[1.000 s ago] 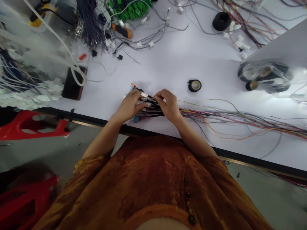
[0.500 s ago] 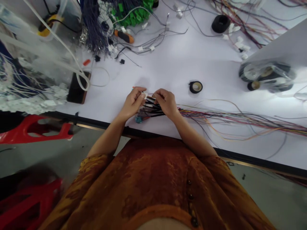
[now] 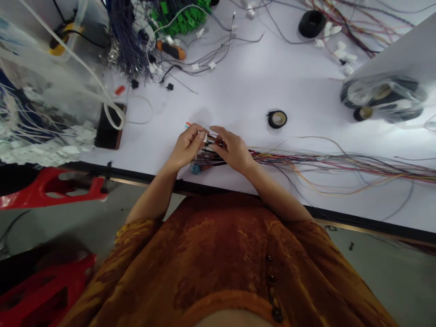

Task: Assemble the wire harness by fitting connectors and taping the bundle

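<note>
My left hand (image 3: 186, 147) pinches a small white connector (image 3: 205, 137) between thumb and fingers; part of it is hidden by them. Just to the right, my right hand (image 3: 234, 149) has its thumb and index finger apart, curved over the near end of a wire bundle (image 3: 306, 159). Whether its fingertips touch any wire is hard to see. The multicoloured wires run from under that hand to the right along the table. A teal connector (image 3: 196, 169) lies below my left hand, close to the table edge. An orange tip (image 3: 187, 124) shows beside the left fingers.
A tape roll (image 3: 277, 119) lies to the right, with a larger black roll (image 3: 311, 23) farther back. At left are a phone (image 3: 108, 127), a pile of white connectors (image 3: 64, 143) and an orange-black handled tool (image 3: 171, 50). Bagged rolls (image 3: 381, 97) sit at right; a red stool (image 3: 54, 188) stands below.
My right thumb and index finger have parted from their pinch near the white connector. My left hand keeps its grip. The whole view has shifted slightly.
</note>
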Tool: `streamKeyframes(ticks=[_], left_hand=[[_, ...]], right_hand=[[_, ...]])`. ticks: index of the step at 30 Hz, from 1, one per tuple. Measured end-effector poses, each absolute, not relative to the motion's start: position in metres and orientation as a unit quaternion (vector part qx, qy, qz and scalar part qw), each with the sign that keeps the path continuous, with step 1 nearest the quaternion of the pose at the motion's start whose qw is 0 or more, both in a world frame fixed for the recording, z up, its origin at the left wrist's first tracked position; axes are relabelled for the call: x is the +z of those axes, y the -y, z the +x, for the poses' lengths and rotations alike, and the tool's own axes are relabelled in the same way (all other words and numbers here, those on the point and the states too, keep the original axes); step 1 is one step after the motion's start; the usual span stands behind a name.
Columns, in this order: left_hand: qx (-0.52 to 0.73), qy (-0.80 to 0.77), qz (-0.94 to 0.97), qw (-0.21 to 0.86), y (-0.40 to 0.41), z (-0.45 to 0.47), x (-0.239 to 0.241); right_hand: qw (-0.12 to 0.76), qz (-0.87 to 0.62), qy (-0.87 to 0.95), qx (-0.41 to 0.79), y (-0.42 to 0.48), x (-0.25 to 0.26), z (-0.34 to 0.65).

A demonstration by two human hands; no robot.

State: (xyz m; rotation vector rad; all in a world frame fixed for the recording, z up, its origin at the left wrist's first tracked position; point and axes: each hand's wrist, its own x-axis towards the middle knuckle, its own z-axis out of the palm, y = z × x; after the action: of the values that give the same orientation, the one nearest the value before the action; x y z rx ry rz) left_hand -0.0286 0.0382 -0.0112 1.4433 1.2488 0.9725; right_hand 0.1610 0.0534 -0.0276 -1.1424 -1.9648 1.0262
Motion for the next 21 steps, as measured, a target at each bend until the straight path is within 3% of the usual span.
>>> streamKeyframes(ticks=[4,13,21], left_hand=[[0.389,-0.507,0.603,0.478,-0.036,-0.033,-0.009],[0.461,-0.479,0.557,0.498,-0.037,-0.036,-0.013],[0.509,-0.437,0.362,0.647,-0.029,-0.014,-0.028]], right_hand=[[0.278,-0.425,0.805,0.307,-0.052,-0.028,0.168],[0.323,-0.411,0.807,0.274,-0.049,-0.038,0.203],[0.366,-0.427,0.776,0.286,-0.044,-0.036,0.199]])
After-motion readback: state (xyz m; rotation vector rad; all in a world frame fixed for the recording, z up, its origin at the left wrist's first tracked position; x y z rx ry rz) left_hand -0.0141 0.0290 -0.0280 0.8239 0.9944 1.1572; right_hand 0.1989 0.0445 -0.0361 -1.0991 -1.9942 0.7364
